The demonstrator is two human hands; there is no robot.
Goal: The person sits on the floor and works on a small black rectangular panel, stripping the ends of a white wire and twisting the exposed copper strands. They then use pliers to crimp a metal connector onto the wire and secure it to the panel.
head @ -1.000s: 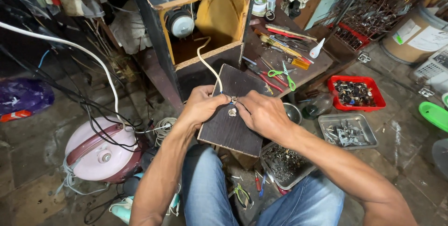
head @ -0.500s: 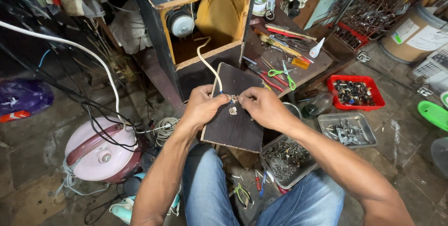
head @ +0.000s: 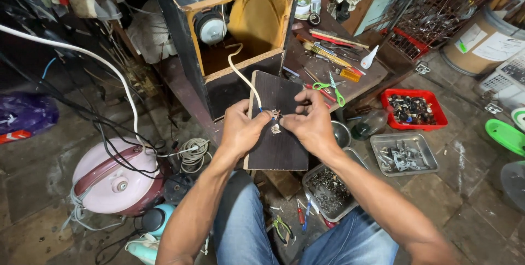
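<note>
Mid-frame: left hand (head: 240,129) and right hand (head: 309,123) pinched shut on small metal terminal (head: 275,129) against dark board (head: 279,123). Upper right: tan drum (head: 481,43), white rectangular label (head: 499,46).

Both hands meet at centre of dark board (head: 279,134), resting on lap. Left hand (head: 240,131) and right hand (head: 311,125) pinch small metal terminal (head: 275,128) with pale wire (head: 240,73) running up into open wooden speaker box (head: 240,19). Green scissors (head: 333,90) on tabletop (head: 350,76) behind. Red tray (head: 413,109) and metal tray (head: 403,154) of parts right, pink cooker (head: 112,180) left.
</note>
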